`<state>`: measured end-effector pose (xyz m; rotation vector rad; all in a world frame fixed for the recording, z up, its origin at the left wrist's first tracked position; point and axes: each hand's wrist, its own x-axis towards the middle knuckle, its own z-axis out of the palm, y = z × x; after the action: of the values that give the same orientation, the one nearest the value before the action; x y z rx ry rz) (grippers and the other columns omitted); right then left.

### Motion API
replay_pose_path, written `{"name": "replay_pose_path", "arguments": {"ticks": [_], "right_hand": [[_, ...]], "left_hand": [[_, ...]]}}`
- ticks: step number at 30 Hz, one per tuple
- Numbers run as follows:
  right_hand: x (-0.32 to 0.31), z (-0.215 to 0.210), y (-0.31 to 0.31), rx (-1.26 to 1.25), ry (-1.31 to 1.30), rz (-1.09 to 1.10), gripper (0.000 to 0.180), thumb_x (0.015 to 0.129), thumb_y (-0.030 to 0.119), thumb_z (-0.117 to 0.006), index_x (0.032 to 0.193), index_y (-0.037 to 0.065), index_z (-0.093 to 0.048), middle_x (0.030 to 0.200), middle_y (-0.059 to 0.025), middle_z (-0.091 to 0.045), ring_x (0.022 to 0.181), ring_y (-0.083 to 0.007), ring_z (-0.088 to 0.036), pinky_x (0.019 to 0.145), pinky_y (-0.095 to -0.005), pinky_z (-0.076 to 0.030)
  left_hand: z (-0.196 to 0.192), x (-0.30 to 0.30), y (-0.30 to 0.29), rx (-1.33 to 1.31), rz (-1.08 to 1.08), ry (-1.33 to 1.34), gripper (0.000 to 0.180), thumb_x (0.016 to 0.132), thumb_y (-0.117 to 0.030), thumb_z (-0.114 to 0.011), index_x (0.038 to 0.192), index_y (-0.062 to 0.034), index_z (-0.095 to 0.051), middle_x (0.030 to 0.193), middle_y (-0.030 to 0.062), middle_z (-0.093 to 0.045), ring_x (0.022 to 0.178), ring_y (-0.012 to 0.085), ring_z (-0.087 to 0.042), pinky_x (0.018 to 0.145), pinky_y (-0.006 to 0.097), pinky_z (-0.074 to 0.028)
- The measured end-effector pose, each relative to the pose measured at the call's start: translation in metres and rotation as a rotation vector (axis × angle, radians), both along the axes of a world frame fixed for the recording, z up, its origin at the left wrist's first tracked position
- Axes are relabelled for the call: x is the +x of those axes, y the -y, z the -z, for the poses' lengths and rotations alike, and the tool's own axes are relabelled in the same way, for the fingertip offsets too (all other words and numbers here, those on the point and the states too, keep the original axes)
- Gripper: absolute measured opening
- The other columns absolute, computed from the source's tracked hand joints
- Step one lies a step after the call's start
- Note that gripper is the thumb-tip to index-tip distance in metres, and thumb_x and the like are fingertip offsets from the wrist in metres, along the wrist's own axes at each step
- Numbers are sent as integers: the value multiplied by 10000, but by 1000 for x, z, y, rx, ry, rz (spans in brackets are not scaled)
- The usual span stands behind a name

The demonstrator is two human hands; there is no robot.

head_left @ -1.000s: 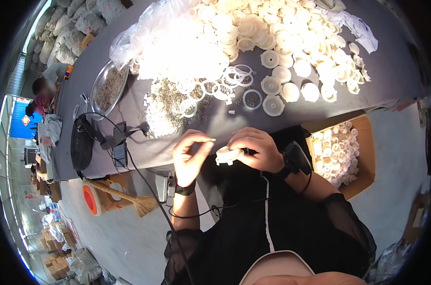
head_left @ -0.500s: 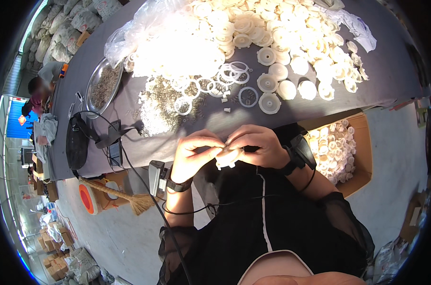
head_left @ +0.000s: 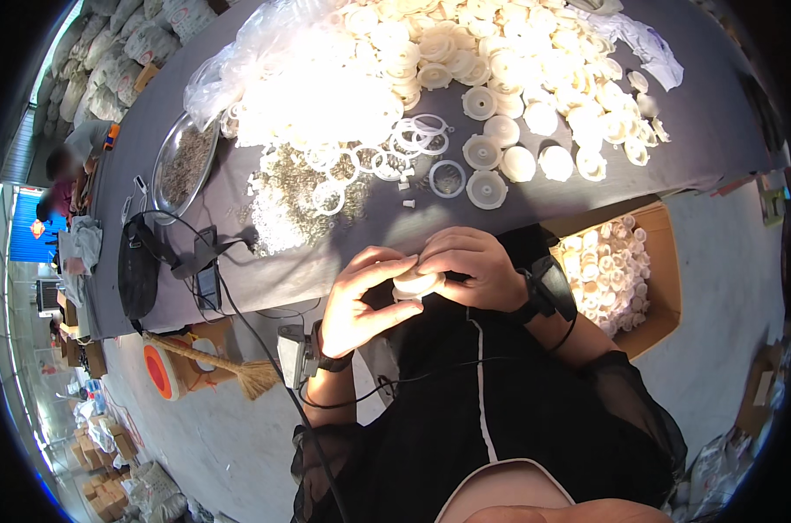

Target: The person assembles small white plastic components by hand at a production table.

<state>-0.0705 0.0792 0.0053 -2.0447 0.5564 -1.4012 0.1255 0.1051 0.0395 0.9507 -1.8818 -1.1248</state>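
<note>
Just in front of the table edge, my two hands meet around a small cream plastic cap (head_left: 415,283). With thumb and fingers on either side of it, my left hand (head_left: 367,292) grips the cap's left part. My right hand (head_left: 476,268) pinches it from the right, fingers bent over the top. Part of the cap is hidden behind the fingers. Beyond my hands on the table lie white rings (head_left: 448,178), round cream caps (head_left: 487,189) and a heap of small clear parts (head_left: 282,209).
Many cream caps (head_left: 535,52) pile up at the back, near a clear plastic bag (head_left: 208,83). A metal tray (head_left: 159,179) of small pieces sits left. A carton (head_left: 665,288) of white parts stands at right. A cable (head_left: 265,349) trails past my left arm.
My left thumb has moved down and away from the fingers, and the left hand has opened wider around the cap. The cap has turned and risen slightly; the right hand stays on it.
</note>
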Motion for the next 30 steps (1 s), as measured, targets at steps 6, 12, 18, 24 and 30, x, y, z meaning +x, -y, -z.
{"name": "replay_pose_path", "arguments": {"ticks": [6, 12, 18, 24, 30], "right_hand": [[-3, 4, -3, -44, -8, 86, 224, 628, 12, -685, 832, 69, -611, 799, -42, -619, 758, -218, -610, 691, -328, -481], [-5, 7, -6, -27, 22, 87, 211, 643, 9, -687, 832, 61, -608, 814, -53, -616, 774, -225, -607, 712, -333, -482], [-20, 13, -9, 183, 79, 66, 248, 660, 10, -684, 883, 53, -585, 857, -83, -588, 797, -248, -588, 724, -320, -471], [-114, 46, 19, 581, 389, 588, 176, 788, 15, -620, 952, 12, -555, 829, -20, -595, 725, -72, -546, 684, -207, -450], [-170, 24, 63, 670, 15, 891, 544, 815, 271, -622, 1200, -77, -460, 843, -118, -644, 641, -110, -554, 594, -245, -443]], "left_hand": [[7, -4, -3, -75, -92, -29, 417, 584, -119, -806, 960, -40, -644, 906, 66, -626, 870, 219, -572, 802, 323, -424], [11, -10, 0, -389, -104, 44, 354, 556, -133, -822, 844, -60, -629, 855, 33, -615, 813, 201, -562, 849, 380, -383], [36, -36, 4, -82, -132, -238, 361, 655, -73, -757, 957, -30, -564, 912, 95, -568, 852, 209, -552, 841, 312, -406], [65, -57, 14, 221, -207, -284, 387, 793, -27, -625, 1150, 3, -479, 1092, 85, -534, 967, 169, -538, 875, 286, -405], [67, -55, 15, 220, -248, -265, 339, 800, 18, -596, 1124, -1, -498, 1075, 78, -547, 896, 141, -551, 816, 267, -430]]}}
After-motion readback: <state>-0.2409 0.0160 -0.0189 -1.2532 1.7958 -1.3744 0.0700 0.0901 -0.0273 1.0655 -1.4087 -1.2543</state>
